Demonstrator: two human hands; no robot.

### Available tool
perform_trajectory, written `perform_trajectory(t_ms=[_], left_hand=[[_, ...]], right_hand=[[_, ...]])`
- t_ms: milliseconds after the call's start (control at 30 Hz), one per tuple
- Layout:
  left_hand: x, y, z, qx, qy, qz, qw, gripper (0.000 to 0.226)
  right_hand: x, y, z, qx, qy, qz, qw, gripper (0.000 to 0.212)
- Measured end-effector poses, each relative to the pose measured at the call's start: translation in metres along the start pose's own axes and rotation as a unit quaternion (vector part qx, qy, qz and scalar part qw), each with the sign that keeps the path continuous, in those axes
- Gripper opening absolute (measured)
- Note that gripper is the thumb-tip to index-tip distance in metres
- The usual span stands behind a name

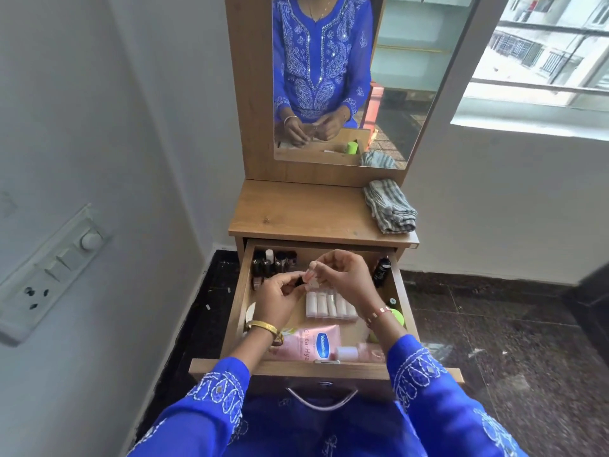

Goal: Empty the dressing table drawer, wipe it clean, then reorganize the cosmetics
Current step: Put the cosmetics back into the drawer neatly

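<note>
The wooden drawer [400,293] of the dressing table is pulled open with cosmetics inside. Above its middle, my left hand [280,296] pinches a small dark-capped bottle [301,281], and my right hand [342,275] pinches a small pale item [313,265] just above it. Dark nail polish bottles [273,260] stand at the drawer's back left. A row of white tubes [329,305] lies in the middle. A pink Vaseline tube [309,343] and a pink bottle [359,352] lie at the front. A black bottle [382,270] leans at the right side.
A folded striped cloth [390,206] lies on the right of the table top [296,212]. A mirror [395,77] rises behind. A green container [397,316] sits at the drawer's right side. A switch panel [56,268] is on the left wall; dark floor lies to the right.
</note>
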State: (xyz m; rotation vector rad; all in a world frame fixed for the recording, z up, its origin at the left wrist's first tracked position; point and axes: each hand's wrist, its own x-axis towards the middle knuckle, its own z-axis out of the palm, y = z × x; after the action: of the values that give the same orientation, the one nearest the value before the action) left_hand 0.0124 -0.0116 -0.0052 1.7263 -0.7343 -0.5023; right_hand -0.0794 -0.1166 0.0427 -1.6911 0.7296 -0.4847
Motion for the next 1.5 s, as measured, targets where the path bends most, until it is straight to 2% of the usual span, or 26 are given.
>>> perform_trajectory(t_ms=[100,167,267,367,533,900,1100,1500], left_hand=[[-0.001,0.005,0.018,-0.006,-0.003,-0.015,1.000,0.027],[-0.002,0.005,0.028,0.004,-0.008,-0.025,1.000,0.025],[-0.002,0.003,0.032,0.028,-0.011,-0.031,0.999,0.020],[-0.004,0.000,0.026,0.044,0.003,-0.035,0.998,0.016],[-0.003,-0.003,0.018,0.038,0.009,-0.063,0.997,0.014],[-0.003,-0.003,0.016,0.035,0.015,-0.077,0.996,0.015],[-0.002,-0.003,0.017,0.029,0.012,-0.078,0.996,0.015],[-0.002,-0.004,0.017,0.019,0.014,-0.083,0.996,0.016]], right_hand=[[0.008,0.000,-0.026,-0.036,0.037,-0.002,0.999,0.001],[0.021,0.003,-0.044,-0.078,0.083,0.008,0.993,0.005],[0.040,0.011,-0.066,-0.256,0.121,0.016,0.959,0.010],[0.050,0.016,-0.076,-0.382,0.094,0.024,0.919,0.016],[0.052,0.020,-0.073,-0.502,0.058,-0.027,0.862,0.020],[0.050,0.041,-0.073,-0.587,0.039,-0.079,0.805,0.015],[0.051,0.047,-0.074,-0.621,0.014,-0.058,0.782,0.015],[0.051,0.055,-0.079,-0.617,0.016,-0.040,0.786,0.021]])
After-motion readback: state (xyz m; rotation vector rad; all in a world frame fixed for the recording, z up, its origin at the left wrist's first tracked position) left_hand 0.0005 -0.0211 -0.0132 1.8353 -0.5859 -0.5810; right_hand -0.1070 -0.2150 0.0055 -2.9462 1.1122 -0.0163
